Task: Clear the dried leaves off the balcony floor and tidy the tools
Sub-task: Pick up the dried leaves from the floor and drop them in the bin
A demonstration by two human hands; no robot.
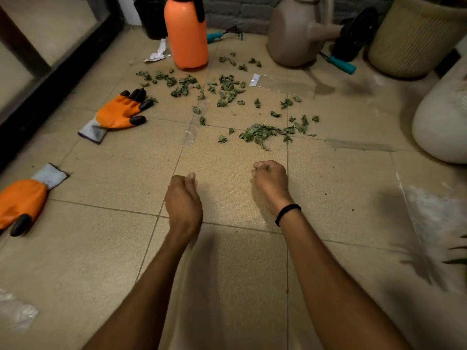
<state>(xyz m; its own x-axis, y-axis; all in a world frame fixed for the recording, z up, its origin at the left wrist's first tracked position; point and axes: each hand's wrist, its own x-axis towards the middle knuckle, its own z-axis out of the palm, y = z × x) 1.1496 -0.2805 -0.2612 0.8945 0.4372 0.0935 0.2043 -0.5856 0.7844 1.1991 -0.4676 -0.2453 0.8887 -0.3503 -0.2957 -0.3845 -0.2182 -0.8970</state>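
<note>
Right hand (270, 180), lower centre: curled into a fist over the floor (227, 274). A green fleck shows at the knuckles; cannot tell if it grips leaves. Left hand (185, 195) beside it, apart: loosely curled, nothing seen in it, palm side hidden. Just above the right hand, a small gathered pile (260, 133) of leaves. Beyond it, loose leaves (222, 87) scattered across mid-frame up to the sprayer (185, 36). Judgement: early stage, some gathering done, most leaves not yet lifted. Clear bag (278, 83) lies flat at upper centre-right, seemingly unfilled. Tools untidied: one glove (121, 113) at centre left touching the leaf scatter, second glove (22, 203) at far left edge, rake (225, 32) behind the sprayer, teal-handled tool (341, 64) by the watering can (293, 34). Paper scrap (156, 53) left of the sprayer. Room: bare tile around and below both hands, free for sweeping inward. Limits: dark door frame (50, 79) along upper left, white pot (442, 117) at right edge, ribbed pot (414, 39) upper right, wall at top. Leaves near the sprayer base and can need a tighter reach.
</note>
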